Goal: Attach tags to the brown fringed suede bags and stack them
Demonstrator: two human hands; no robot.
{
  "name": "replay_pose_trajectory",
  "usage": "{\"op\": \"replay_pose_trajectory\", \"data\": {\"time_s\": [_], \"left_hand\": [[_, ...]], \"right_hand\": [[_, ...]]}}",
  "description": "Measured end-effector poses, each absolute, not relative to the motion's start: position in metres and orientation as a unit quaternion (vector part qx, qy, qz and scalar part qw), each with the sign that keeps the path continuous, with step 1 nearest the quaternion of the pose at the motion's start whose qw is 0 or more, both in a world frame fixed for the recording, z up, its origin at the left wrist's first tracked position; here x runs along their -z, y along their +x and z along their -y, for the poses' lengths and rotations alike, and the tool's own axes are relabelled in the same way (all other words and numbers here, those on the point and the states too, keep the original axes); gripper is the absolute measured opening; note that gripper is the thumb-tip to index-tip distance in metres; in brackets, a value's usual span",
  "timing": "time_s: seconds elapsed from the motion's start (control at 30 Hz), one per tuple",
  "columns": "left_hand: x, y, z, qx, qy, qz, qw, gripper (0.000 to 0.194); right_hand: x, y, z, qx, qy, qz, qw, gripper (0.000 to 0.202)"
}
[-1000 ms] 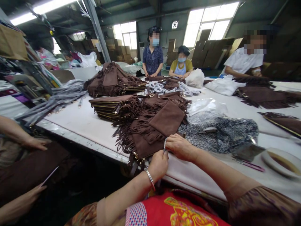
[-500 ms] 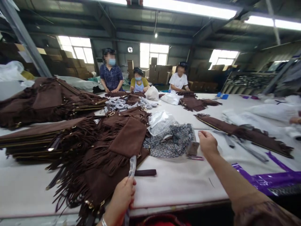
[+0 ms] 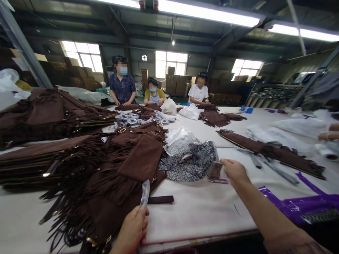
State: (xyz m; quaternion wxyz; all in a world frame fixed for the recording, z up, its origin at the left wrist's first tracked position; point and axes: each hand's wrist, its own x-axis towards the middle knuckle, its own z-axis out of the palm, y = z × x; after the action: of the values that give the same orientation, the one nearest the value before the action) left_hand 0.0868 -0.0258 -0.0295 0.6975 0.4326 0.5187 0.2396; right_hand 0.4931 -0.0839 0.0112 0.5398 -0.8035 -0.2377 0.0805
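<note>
My left hand [image 3: 134, 225] is closed round a strap wrapped in clear plastic [image 3: 145, 192], whose upper end sticks up in front of the brown fringed bags. My right hand [image 3: 235, 171] has its fingers pressed together; what they pinch, if anything, I cannot make out. Beside its fingertips lies a small grey-brown block [image 3: 215, 170], with pink-handled thread snips [image 3: 218, 181] just below. To their left rests a black-and-white tweed piece [image 3: 189, 162], partly under clear plastic. A brown fringed bag [image 3: 141, 158] lies between my hands on the pile, and a dark strap [image 3: 161, 200] juts out beneath it.
Stacked brown bags [image 3: 34, 158] fill the table's left side. Plastic-wrapped rings [image 3: 132, 119] lie farther back. At right are a long brown bag [image 3: 270, 151] and purple plastic [image 3: 293, 206]. Several people work across the table; another person's hand [image 3: 329, 134] shows at the right edge.
The view has shifted slightly. My right hand has come down a little, its fingertips closer to the small block. My left hand still grips the wrapped strap.
</note>
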Motion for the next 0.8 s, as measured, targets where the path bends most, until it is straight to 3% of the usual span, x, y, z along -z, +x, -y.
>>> {"op": "replay_pose_trajectory", "data": {"time_s": [0.13, 0.33, 0.5, 0.63, 0.8], "left_hand": [[0.035, 0.087, 0.024, -0.241, 0.438, -0.506, 0.703, 0.064], [0.022, 0.088, 0.028, -0.253, 0.435, -0.517, 0.692, 0.058], [0.026, 0.089, 0.034, -0.27, 0.447, -0.533, 0.666, 0.041], [0.032, 0.086, 0.034, -0.277, 0.55, -0.554, 0.56, 0.031], [0.019, 0.081, 0.038, -0.27, 0.692, -0.54, 0.396, 0.031]], "right_hand": [[0.001, 0.471, 0.1, -0.151, -0.801, 0.213, 0.538, 0.033], [0.004, 0.478, 0.109, -0.163, -0.85, 0.223, 0.449, 0.016], [-0.006, 0.42, 0.117, -0.327, -0.773, 0.421, 0.344, 0.024], [-0.027, 0.326, 0.095, -0.439, -0.638, 0.555, 0.305, 0.033], [-0.043, 0.241, 0.046, -0.462, -0.595, 0.594, 0.282, 0.037]]}}
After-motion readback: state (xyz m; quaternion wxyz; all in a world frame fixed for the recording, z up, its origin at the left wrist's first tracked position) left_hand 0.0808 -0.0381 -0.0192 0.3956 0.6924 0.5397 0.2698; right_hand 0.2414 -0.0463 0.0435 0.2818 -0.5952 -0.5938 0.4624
